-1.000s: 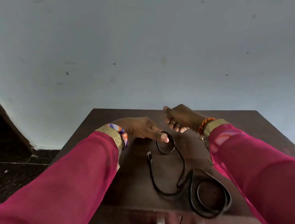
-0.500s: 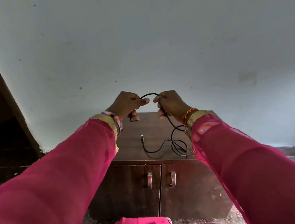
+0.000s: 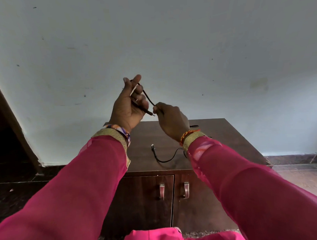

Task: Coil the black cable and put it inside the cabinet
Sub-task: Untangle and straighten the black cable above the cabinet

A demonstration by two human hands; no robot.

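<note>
The black cable (image 3: 149,99) runs in a loop between both raised hands above the cabinet. My left hand (image 3: 128,106) holds one end of it, with the plug tip poking out below the fingers. My right hand (image 3: 171,119) pinches the cable just to the right. The rest of the cable (image 3: 165,158) trails down onto the top of the dark wooden cabinet (image 3: 237,143), partly hidden behind my right sleeve; its other plug lies on the top. Both cabinet doors (image 3: 145,202) are closed.
Two metal handles (image 3: 161,191) sit side by side at the middle of the doors. A pale wall stands right behind the cabinet. Dark floor lies to the left, lighter tiles to the right. A dark wooden slanted edge (image 3: 7,117) rises at far left.
Both hands have lifted the cable higher off the cabinet top. The left hand turned upright with the cable end in it, and less cable lies on the top.
</note>
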